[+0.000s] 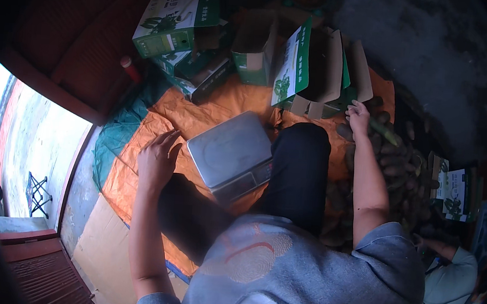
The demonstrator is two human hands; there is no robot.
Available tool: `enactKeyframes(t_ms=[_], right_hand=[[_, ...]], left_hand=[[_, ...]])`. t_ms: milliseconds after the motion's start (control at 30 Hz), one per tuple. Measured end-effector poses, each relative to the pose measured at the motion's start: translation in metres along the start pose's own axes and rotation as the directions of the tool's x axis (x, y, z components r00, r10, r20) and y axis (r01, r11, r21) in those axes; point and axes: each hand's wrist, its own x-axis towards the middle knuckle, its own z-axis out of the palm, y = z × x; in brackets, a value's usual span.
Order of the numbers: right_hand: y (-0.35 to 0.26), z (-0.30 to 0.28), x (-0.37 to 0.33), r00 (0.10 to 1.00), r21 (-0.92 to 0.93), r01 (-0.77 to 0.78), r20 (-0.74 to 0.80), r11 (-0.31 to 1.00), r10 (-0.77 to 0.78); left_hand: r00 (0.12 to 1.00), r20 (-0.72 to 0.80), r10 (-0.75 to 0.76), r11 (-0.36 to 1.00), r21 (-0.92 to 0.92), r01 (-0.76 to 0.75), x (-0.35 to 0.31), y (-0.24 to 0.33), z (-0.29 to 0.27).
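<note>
Over the orange tarp, my left hand [159,159] hovers with fingers apart, holding nothing, left of the electronic scale. The scale [229,148] has a flat silver plate with nothing on it and sits between my legs. My right hand [358,117] reaches forward beside the open flaps of a green-and-white carton [291,66]. Its fingers are bent but look apart, and I see nothing in them. Close to that wrist lies a long green piece [385,131], whose kind I cannot make out. A heap of brown, root-like produce [395,171] spreads to the right, dim and partly hidden by my arm.
More green-and-white cartons [177,19] stand at the far left, beside an open brown box [253,46]. Cardboard [99,249] lies at left near a doorway. On the right are another carton [455,194] and a co-worker's pale sleeve [449,283].
</note>
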Motion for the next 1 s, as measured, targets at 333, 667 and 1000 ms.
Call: enactKeyframes(t_ms=[333, 667, 1000], right_hand=[[0.036, 0.014, 0.163, 0.992, -0.172, 0.059, -0.097, 0.983, -0.076], [0.055, 0.02, 0.225, 1.0, -0.54, -0.029, -0.012, 0.841, 0.027], [-0.043, -0.081, 0.224, 0.945, -0.787, -0.051, -0.238, 0.615, -0.226]], left_hand=[[0.989, -0.138, -0.058, 0.984, -0.177, 0.033, 0.05, 0.023, 0.084], [0.995, -0.091, -0.038, 0.975, -0.221, 0.017, 0.09, 0.038, 0.11], [0.996, -0.091, 0.017, 0.976, -0.215, -0.036, 0.095, 0.029, 0.111]])
